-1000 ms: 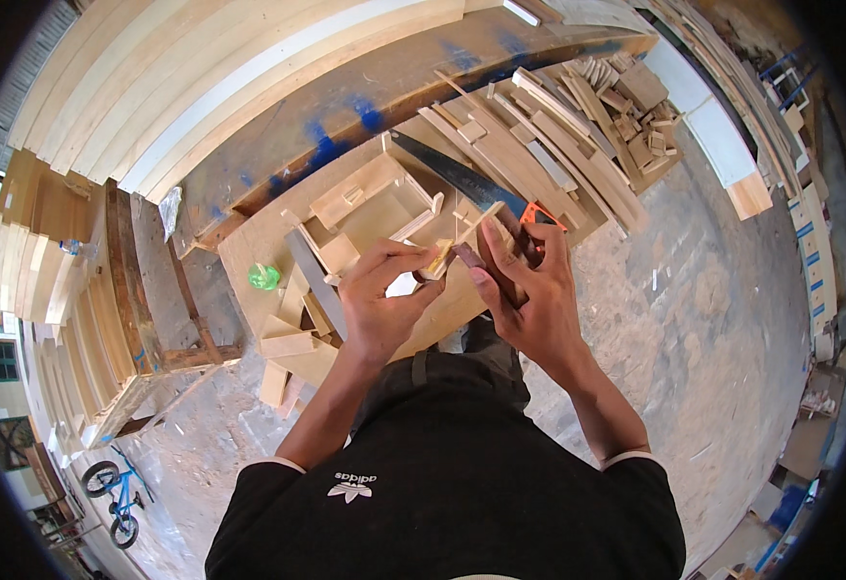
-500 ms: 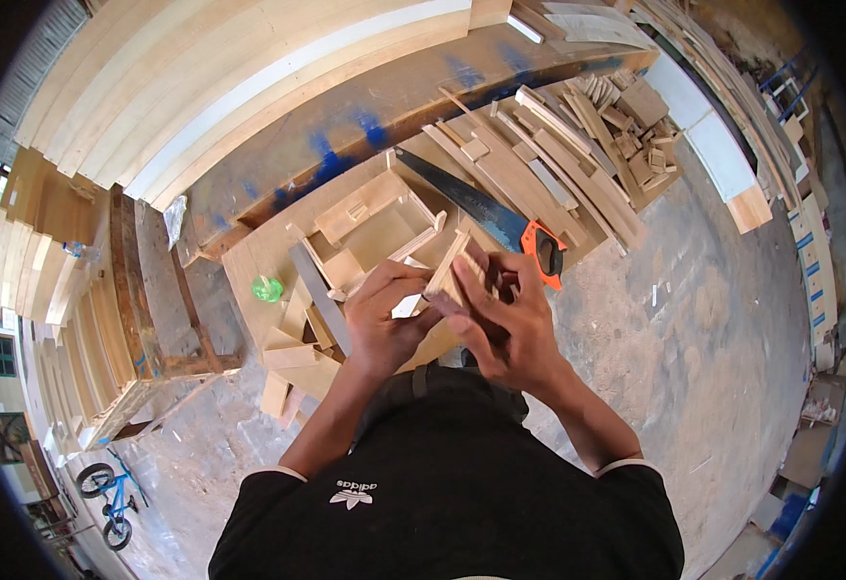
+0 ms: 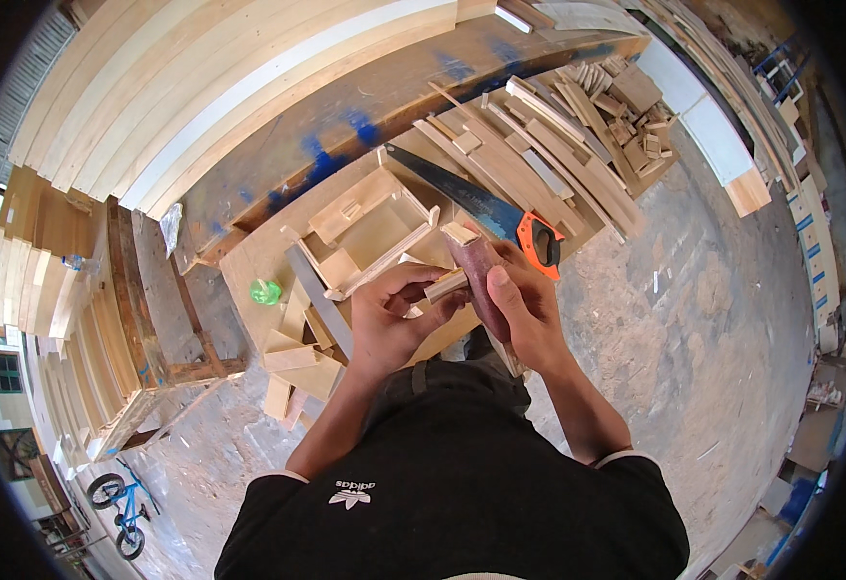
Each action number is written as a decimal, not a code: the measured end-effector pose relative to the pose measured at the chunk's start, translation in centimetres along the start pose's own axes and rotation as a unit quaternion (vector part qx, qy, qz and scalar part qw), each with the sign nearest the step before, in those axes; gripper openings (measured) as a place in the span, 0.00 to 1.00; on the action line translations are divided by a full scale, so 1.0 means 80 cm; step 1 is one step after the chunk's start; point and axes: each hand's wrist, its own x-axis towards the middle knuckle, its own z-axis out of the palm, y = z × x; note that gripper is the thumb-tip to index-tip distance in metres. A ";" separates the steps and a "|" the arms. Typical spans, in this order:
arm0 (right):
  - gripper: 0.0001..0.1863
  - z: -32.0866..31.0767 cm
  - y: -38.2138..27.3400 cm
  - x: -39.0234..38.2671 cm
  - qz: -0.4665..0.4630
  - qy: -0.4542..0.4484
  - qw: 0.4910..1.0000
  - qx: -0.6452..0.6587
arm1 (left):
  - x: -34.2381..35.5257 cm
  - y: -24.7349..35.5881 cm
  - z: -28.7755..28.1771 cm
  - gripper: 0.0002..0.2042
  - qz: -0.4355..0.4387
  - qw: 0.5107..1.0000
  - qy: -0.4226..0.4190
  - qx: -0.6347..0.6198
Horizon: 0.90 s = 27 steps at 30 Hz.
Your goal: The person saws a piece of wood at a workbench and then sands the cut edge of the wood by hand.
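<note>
In my left hand [image 3: 394, 314] a small wooden piece [image 3: 447, 284] is pinched between thumb and fingers, its end pointing right. My right hand [image 3: 531, 309] grips a sanding block [image 3: 482, 275], a wood block wrapped in reddish-brown sandpaper with bare wood showing at its ends. The block's sandpaper side meets or nearly meets the end of the small piece; whether they touch I cannot tell. Just beyond my hands lies a handsaw [image 3: 471, 198] with a dark blade and an orange handle. A shallow wooden frame [image 3: 370, 217] holding loose wood pieces sits left of the saw.
Several wood strips [image 3: 539, 159] and a heap of small offcuts [image 3: 641, 126] lie at the far right of the board. A green transparent object [image 3: 265, 292] is at its left. Stacked planks [image 3: 56, 280] stand farther left, near a blue bicycle [image 3: 125, 505].
The sanding block has turned in my right hand, so its reddish sandpaper side now shows. My hands have come slightly apart, and the small wooden piece is now visible in my left.
</note>
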 end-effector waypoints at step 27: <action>0.24 0.005 -0.024 -0.011 0.066 0.029 0.991 -0.109 | 0.017 0.012 -0.007 0.08 0.081 0.987 0.125 0.062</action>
